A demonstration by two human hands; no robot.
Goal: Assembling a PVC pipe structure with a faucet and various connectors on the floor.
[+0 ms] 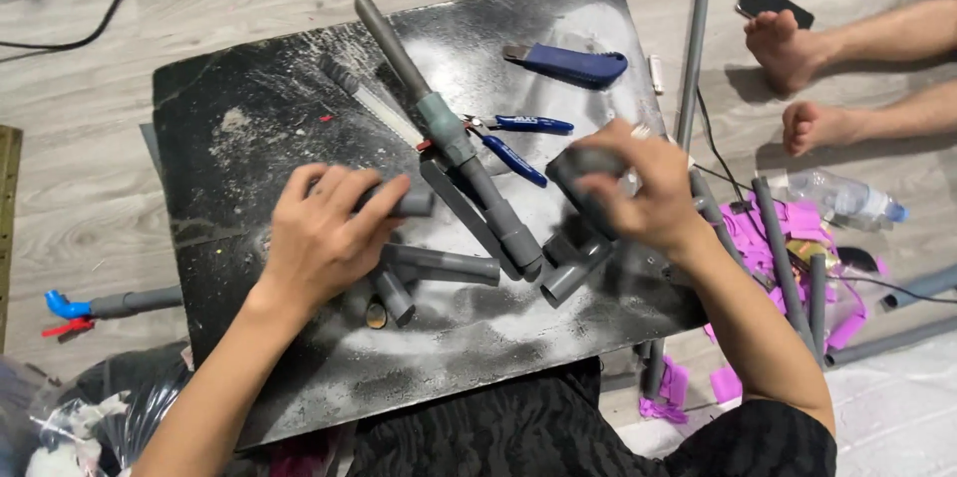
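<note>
My left hand (324, 233): fingers wrapped on a short grey pipe piece (411, 203) left of the long jointed pipe (454, 143) | my right hand (643, 188): fingers gripping a grey fitting (583, 166) right of it | black surface (249, 148) underneath

A dusty black board (249, 128) fills the middle of the frame on a pale grey wood-plank floor (70, 188), with a black cable (100, 23) curling at the upper left and pink paper scraps (758, 238) at the right.
</note>
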